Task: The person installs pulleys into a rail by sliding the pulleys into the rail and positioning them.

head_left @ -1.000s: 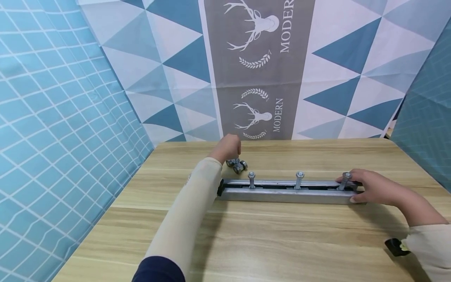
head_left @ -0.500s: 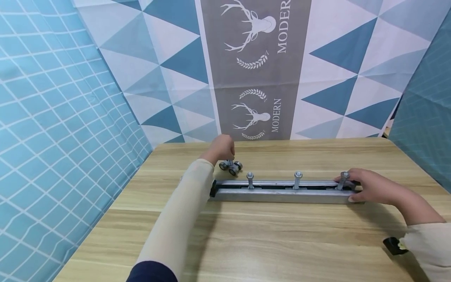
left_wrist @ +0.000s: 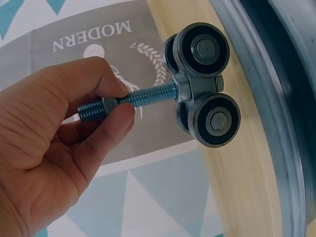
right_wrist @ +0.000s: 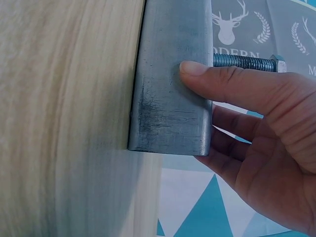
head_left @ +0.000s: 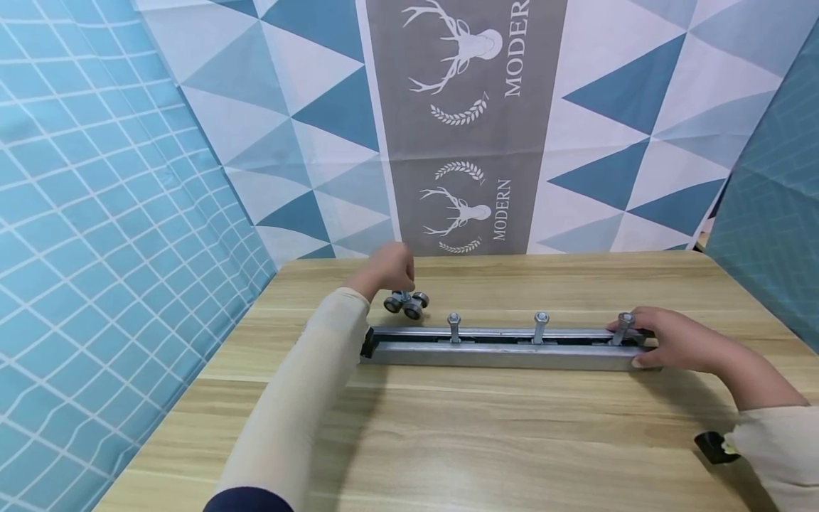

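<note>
My left hand [head_left: 389, 267] pinches the threaded bolt of a roller trolley [left_wrist: 200, 86] between thumb and forefinger. The trolley's wheels hang below the hand, behind the left part of a metal rail [head_left: 505, 357]. In the left wrist view, a nut [left_wrist: 109, 105] sits on the bolt near my fingertips. At the rail's other end, my right hand [head_left: 687, 341] grips it, thumb on the near wall and the fingers reaching over to the far side. Three bolts [head_left: 541, 327] stand up out of the rail's slot; the rightmost bolt [right_wrist: 244, 62] is beside my right hand.
The rail lies across a wood-grain table [head_left: 486, 434]. A black piece [head_left: 367, 343] sits at its left end. Another small black object [head_left: 716, 447] is next to the right sleeve. Patterned cloth [head_left: 470, 128] hangs behind the table, and blue cloth on both sides.
My left hand has moved left with the roller trolley, uncovering more of the rail's left end. The right hand keeps its grip on the rail, and the rail appears still.
</note>
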`<state>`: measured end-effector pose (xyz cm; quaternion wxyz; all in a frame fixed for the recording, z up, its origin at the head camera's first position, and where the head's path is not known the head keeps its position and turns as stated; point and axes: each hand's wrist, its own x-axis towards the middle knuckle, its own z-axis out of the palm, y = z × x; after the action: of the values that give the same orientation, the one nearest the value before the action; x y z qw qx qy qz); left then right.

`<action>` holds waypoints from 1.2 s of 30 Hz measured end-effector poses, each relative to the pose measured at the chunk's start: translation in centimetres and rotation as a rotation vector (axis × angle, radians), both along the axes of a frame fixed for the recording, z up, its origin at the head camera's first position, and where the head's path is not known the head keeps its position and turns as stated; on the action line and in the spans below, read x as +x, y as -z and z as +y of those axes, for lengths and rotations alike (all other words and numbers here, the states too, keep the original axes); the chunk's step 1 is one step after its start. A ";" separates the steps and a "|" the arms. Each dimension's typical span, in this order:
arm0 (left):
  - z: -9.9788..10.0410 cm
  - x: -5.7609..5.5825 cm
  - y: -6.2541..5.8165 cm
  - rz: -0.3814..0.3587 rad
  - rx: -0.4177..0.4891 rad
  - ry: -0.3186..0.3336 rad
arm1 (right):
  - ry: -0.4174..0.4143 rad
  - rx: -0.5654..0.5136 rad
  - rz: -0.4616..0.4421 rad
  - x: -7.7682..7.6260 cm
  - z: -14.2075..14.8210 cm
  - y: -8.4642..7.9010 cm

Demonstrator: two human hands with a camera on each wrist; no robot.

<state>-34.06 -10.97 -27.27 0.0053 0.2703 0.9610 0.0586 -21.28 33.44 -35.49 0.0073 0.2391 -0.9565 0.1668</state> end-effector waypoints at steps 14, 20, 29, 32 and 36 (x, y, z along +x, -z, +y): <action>-3.4 1.0 -1.5 -0.004 0.029 -0.022 | 0.005 0.001 0.000 0.1 -0.1 -0.1; -5.4 1.8 -2.2 -0.017 0.051 -0.020 | 0.017 -0.001 -0.012 0.1 -0.1 0.0; -9.0 2.7 -2.5 -0.019 0.017 -0.078 | 0.014 -0.006 -0.004 0.1 -0.1 0.1; -10.1 3.1 -2.6 -0.034 0.006 -0.099 | 0.012 -0.004 -0.002 0.1 -0.1 0.0; -11.3 3.6 -2.6 -0.065 0.004 -0.113 | 0.011 -0.001 0.001 0.1 -0.1 0.0</action>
<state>-30.43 -22.29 -24.66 0.0327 0.2136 0.9739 0.0693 -21.21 33.38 -35.46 0.0086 0.2339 -0.9578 0.1670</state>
